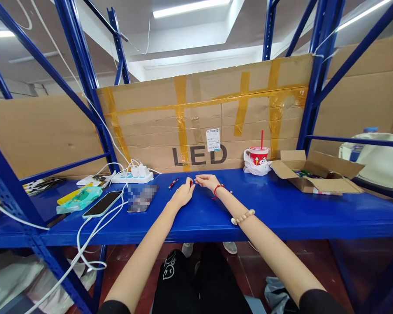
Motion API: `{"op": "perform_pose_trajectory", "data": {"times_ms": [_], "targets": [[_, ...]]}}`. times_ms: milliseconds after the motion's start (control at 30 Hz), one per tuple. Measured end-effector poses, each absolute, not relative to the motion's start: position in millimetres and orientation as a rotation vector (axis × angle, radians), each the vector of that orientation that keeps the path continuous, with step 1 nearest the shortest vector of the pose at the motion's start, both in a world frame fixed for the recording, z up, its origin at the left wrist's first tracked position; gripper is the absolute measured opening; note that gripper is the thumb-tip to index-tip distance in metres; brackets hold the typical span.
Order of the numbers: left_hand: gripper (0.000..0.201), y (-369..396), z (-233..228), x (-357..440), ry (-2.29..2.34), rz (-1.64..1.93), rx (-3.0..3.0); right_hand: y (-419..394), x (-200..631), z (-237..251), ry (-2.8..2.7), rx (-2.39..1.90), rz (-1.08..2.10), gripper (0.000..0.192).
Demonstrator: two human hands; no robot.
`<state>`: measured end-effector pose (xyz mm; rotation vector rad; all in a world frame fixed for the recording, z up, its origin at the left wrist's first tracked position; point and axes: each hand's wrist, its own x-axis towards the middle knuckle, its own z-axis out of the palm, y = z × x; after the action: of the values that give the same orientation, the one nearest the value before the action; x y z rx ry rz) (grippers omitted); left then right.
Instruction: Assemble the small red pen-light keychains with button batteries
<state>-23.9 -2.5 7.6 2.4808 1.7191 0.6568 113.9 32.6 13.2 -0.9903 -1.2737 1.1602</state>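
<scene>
Nearest to me: my two forearms run out over the front edge of the blue shelf (281, 213), a bead bracelet (243, 216) on the right one and a red cord (218, 189) at that wrist.
Left hand (182, 195): I see it curled knuckles-up, fingertips closed on a small red piece (191, 183) at its far tip; how firmly it pinches I cannot tell from here.
Right hand (207, 180): palm down, fingers drawn together and pointing toward the left hand, nearly touching it; what it holds, if anything, is too small to make out.
Step in hand: I judge it fine two-handed work on the red piece, held just above the shelf between both sets of fingertips.
Next move calls for: as I judge it, steady wrists and small finger motion only, both hands kept close.
Just left of the grip: a red pen (173, 183) lies on the shelf, apart from the fingers.
Further left: a blurred phone (142, 198), a dark phone (102, 204) on a white cable, a power strip (132, 176).
Right and beyond: a red cup (259, 155) in a bag, an open carton (314, 172).
Behind the grip: a cardboard sheet (199, 122) marked LED.
</scene>
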Motion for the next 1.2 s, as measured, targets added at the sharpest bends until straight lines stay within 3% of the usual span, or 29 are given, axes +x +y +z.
{"op": "perform_pose_trajectory", "data": {"times_ms": [500,1033,1200], "targets": [[0.027,-13.2,10.3,-24.2,1.691,0.643,2.516,29.9,109.1,3.9,-1.325,-0.975,1.118,0.016],[0.026,-2.1,6.3,-30.7,1.696,0.638,2.602,27.3,111.9,10.5,-1.472,-1.094,0.949,0.040],[0.028,-3.4,4.9,-32.2,1.649,0.615,2.637,26.9,114.9,10.5,-1.474,-1.125,1.080,0.045]]}}
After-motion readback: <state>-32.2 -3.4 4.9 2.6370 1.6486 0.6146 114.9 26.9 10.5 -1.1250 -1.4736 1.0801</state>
